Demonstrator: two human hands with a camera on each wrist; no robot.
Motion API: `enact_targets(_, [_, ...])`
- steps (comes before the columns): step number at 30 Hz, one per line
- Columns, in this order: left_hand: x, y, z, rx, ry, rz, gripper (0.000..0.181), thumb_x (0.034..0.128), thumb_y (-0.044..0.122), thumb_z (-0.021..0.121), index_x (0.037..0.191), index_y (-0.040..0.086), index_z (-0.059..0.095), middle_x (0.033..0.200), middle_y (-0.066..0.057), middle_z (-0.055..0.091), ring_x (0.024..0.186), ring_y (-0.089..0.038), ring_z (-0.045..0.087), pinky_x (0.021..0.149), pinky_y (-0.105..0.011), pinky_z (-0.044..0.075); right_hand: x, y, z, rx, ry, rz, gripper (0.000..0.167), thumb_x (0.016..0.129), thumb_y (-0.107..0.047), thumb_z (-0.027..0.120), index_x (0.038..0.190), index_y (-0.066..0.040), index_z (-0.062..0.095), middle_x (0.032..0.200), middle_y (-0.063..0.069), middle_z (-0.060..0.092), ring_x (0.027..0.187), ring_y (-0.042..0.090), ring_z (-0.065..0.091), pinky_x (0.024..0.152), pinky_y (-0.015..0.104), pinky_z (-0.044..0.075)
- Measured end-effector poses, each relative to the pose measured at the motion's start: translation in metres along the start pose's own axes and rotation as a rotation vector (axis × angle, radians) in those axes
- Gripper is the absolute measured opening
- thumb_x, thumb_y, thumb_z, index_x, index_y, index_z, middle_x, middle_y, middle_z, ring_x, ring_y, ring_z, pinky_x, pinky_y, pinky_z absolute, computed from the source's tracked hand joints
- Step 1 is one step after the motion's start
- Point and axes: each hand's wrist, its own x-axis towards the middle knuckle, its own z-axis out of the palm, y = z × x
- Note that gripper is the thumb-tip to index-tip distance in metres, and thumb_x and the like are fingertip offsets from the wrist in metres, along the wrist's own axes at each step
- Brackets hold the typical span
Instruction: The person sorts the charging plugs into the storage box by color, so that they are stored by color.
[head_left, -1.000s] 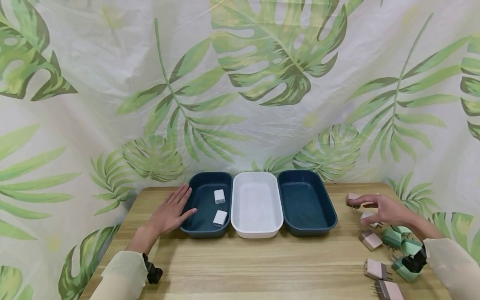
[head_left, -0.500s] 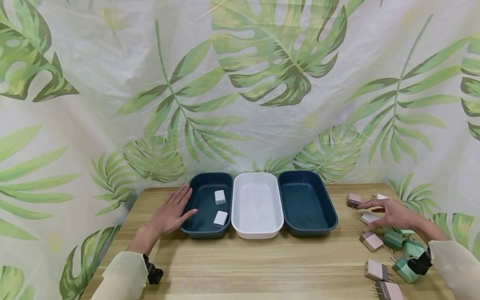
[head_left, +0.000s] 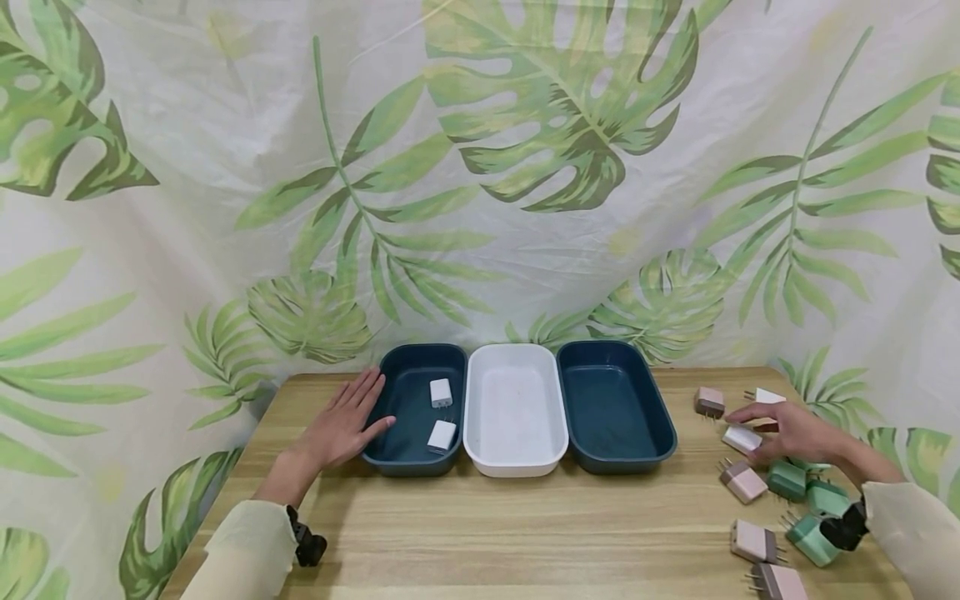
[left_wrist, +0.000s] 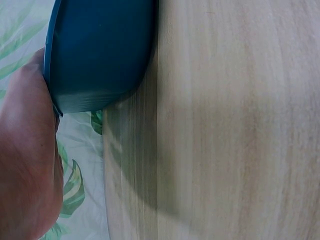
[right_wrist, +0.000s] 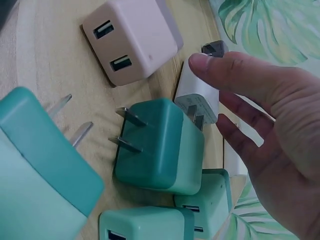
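My left hand (head_left: pixel 333 429) lies with straight, spread fingers along the left wall of the left dark blue tray (head_left: pixel 397 362), thumb over its rim. Two white plug chargers lie in that tray, the upper charger (head_left: pixel 440 392) and the lower charger (head_left: pixel 442 436). At the right, my right hand (head_left: pixel 798 433) reaches round a white charger (head_left: pixel 741 439) on the table, thumb and fingers spread about it. In the right wrist view the thumb overlaps this charger (right_wrist: pixel 197 95), with fingertips at its other edge. Firm contact is not plain.
A white tray (head_left: pixel 516 471) and a second dark blue tray (head_left: pixel 622 462) stand beside the first. Around my right hand lie several pink chargers, such as one charger (head_left: pixel 742 481), several green chargers, such as one charger (head_left: pixel 813 539), and another white charger (head_left: pixel 768 396).
My right hand has drawn back slightly to the right, uncovering more of the white charger and the pink one beyond. The left hand stays at the tray.
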Motion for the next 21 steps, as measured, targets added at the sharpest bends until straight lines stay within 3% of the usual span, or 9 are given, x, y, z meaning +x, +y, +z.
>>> enact_targets(6, [0.0, 0.002, -0.002, -0.012, 0.011, -0.002, 0.087, 0.1077, 0.059, 0.049, 0.167, 0.0, 0.026, 0.175, -0.022, 0.019, 0.161, -0.041, 0.017, 0.127, -0.064, 0.02, -0.001, 0.003, 0.002, -0.011, 0.0, -0.007, 0.049, 0.083, -0.005, 0.09, 0.128, -0.002, 0.072, 0.129, 0.001, 0.071, 0.112, -0.001, 0.062, 0.085, 0.021, 0.057])
enact_targets(12, [0.0, -0.001, 0.0, 0.008, -0.015, -0.002, 0.087, 0.1086, 0.061, 0.044, 0.168, 0.001, 0.023, 0.176, -0.021, 0.016, 0.162, -0.041, 0.016, 0.127, -0.064, 0.018, -0.001, 0.009, 0.004, -0.04, 0.002, -0.008, 0.049, 0.083, -0.008, 0.091, 0.128, -0.005, 0.073, 0.128, 0.004, 0.071, 0.11, -0.003, 0.062, 0.081, 0.019, 0.056])
enact_targets(18, [0.001, -0.001, -0.001, 0.001, -0.03, -0.011, 0.088, 0.1083, 0.061, 0.046, 0.168, 0.002, 0.022, 0.176, -0.02, 0.015, 0.162, -0.04, 0.015, 0.127, -0.064, 0.018, -0.001, 0.015, 0.009, 0.012, 0.018, -0.039, 0.048, 0.082, 0.001, 0.089, 0.126, 0.002, 0.071, 0.128, -0.013, 0.069, 0.106, -0.002, 0.064, 0.078, 0.018, 0.057])
enact_targets(21, [0.001, -0.002, -0.001, 0.0, -0.043, -0.015, 0.088, 0.1084, 0.062, 0.045, 0.169, 0.003, 0.021, 0.177, -0.019, 0.013, 0.163, -0.04, 0.013, 0.128, -0.062, 0.016, -0.001, 0.016, 0.011, -0.018, 0.041, -0.041, 0.047, 0.081, 0.002, 0.089, 0.124, 0.002, 0.071, 0.126, -0.015, 0.069, 0.104, -0.002, 0.065, 0.076, 0.019, 0.057])
